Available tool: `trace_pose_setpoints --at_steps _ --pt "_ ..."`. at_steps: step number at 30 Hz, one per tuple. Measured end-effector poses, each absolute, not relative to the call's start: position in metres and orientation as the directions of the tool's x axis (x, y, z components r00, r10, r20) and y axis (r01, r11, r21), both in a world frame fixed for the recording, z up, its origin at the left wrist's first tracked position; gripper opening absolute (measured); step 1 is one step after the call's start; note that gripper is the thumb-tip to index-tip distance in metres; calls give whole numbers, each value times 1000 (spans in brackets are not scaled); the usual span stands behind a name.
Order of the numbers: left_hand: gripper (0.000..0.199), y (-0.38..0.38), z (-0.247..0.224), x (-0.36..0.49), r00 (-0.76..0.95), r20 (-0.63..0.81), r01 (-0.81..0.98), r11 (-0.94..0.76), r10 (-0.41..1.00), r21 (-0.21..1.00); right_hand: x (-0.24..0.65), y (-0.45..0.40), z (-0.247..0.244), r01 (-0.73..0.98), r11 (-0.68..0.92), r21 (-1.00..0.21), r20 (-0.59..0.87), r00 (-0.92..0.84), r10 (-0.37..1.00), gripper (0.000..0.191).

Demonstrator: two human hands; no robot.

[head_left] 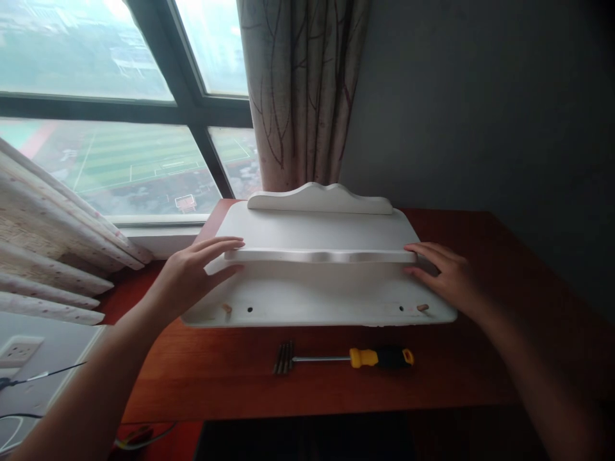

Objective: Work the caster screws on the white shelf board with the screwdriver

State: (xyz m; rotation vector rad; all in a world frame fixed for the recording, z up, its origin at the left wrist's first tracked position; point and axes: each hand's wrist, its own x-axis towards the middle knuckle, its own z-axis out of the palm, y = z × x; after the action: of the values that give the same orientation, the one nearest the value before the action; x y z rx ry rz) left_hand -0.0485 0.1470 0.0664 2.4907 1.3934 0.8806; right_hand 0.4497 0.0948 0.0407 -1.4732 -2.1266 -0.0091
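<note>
A large white board with rounded corners lies on the wooden table. Across its middle is a white wavy-edged strip. At the strip's left end my left hand has its fingers and thumb around the end. My right hand does the same at the right end. Another white wavy piece stands along the board's far edge. Near the front corners a wooden dowel and a second dowel stick up, each beside a small dark hole.
On the red-brown table, in front of the board, lie a yellow and black screwdriver and several screws. Behind are a curtain and a window. A wall socket is at left.
</note>
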Motion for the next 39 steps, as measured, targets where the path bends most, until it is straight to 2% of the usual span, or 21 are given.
trace_pose_setpoints --at_steps 5,8,11,15,19,23,39 --pt "32 154 61 -49 364 465 734 -556 807 390 448 103 40 831 468 -302 500 -279 820 25" --pt "35 154 63 -48 345 470 726 -548 813 415 446 104 46 829 460 -318 498 -266 825 25" --pt "44 148 67 -51 244 412 706 -452 878 544 446 95 53 824 398 -403 455 -197 869 28" --pt "48 135 75 -56 130 230 583 -262 965 769 447 75 64 785 227 -576 304 -52 951 33" --pt "46 120 85 -55 114 83 493 -128 990 861 449 56 71 718 67 -693 109 13 994 38" --pt "46 110 87 -57 132 33 490 -94 991 867 449 44 73 681 16 -732 22 1 1000 41" --pt "46 96 81 -66 137 32 543 -102 990 834 446 30 76 693 12 -721 33 18 999 43"
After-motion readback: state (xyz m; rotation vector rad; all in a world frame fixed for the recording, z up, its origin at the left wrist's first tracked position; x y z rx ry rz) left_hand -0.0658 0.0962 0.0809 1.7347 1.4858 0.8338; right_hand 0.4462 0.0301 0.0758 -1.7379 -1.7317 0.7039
